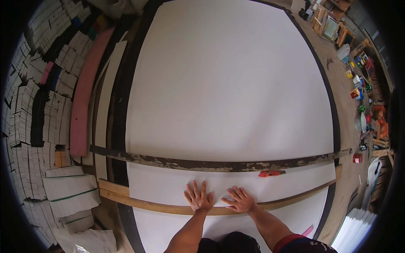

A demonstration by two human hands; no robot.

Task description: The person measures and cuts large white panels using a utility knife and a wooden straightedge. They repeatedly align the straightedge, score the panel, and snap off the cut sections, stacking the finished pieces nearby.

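Note:
My left hand [198, 198] lies flat on a large white sheet [228, 92], fingers spread and pointing away from me. To its right my right hand [240, 200] also rests flat, its fingers apart and angled to the left. The heels of both hands sit at a long light-brown wooden strip [164, 206] that crosses the sheet. Beyond my fingers, a dark bar [177, 163] with worn, flaking paint spans the sheet from side to side. A red utility knife [270, 173] lies just on the near side of that bar, right of my hands. Neither hand holds anything.
Stacked bundles of cut pale strips [71, 189] fill the left side, beside a long pink board [86, 97] and a pale plank [109, 101]. Paint tins [356, 93] and clutter line the right. White sheets [355, 230] are piled at the lower right.

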